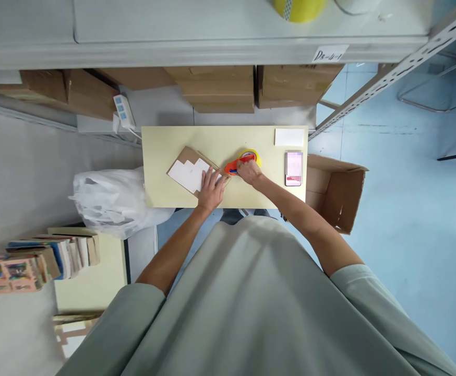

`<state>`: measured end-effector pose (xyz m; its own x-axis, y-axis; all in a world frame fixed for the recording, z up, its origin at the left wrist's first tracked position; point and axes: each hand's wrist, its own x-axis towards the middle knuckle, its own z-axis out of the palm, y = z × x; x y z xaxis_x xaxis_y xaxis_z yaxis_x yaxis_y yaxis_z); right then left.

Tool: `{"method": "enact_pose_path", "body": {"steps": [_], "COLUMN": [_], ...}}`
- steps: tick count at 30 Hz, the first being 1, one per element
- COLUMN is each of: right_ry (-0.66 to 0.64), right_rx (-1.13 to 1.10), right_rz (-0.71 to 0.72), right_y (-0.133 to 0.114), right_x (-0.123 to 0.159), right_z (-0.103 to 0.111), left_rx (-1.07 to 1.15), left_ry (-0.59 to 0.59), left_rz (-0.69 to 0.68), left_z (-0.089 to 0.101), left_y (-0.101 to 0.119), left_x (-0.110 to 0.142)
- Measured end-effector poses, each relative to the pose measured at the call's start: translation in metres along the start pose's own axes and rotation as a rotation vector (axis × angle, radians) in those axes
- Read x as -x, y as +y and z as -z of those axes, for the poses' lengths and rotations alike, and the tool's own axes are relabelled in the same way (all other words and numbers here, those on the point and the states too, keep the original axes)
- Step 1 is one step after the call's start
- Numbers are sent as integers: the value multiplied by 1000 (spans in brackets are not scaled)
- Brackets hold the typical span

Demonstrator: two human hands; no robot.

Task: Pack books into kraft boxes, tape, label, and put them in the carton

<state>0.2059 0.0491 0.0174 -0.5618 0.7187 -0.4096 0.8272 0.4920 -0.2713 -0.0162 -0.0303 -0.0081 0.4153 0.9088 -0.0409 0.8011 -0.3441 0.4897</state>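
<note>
A flat brown cardboard parcel point(185, 155) with a white label sheet point(189, 175) on top lies at a slant on the pale yellow table point(161, 143). My left hand point(211, 191) rests on the parcel's right part, fingers spread over the label. Closed round the handle of an orange tape dispenser point(231, 166) is my right hand point(250, 171). The dispenser carries a yellow roll of tape point(258, 156), and its front end is at the parcel's right corner. Whether it touches the cardboard I cannot tell.
On the table's right side lie a phone point(294, 168) and a white paper stack point(289, 137). An open cardboard box point(339, 196) stands right of the table. A white plastic bag point(108, 198) and several books point(66, 256) are at the left. A shelf point(212, 49) runs across the front.
</note>
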Motion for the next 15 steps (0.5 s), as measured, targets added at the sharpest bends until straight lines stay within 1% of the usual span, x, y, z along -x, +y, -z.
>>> {"method": "enact_pose_path", "body": {"steps": [3,7,10,12,15], "right_ry": [-81,-149,-136,-111,-77], "right_rx": [34,10,-26,-45,-67], "right_rz": [-78,-183,-315,-376,-416], "right_y": [0,12,26,30,21], "right_x": [5,12,15,19,29], "right_z": [12,34,52,64,83], "left_rx": [12,14,13,18,51], "left_ry": [25,-2,-34,-41,-25], "left_rz": [-19,-30,-55,-66,-52], "left_z": [0,2,4,6,11], "left_y": [0,-1,0,1,6], "left_x": [0,1,2,3,2]}}
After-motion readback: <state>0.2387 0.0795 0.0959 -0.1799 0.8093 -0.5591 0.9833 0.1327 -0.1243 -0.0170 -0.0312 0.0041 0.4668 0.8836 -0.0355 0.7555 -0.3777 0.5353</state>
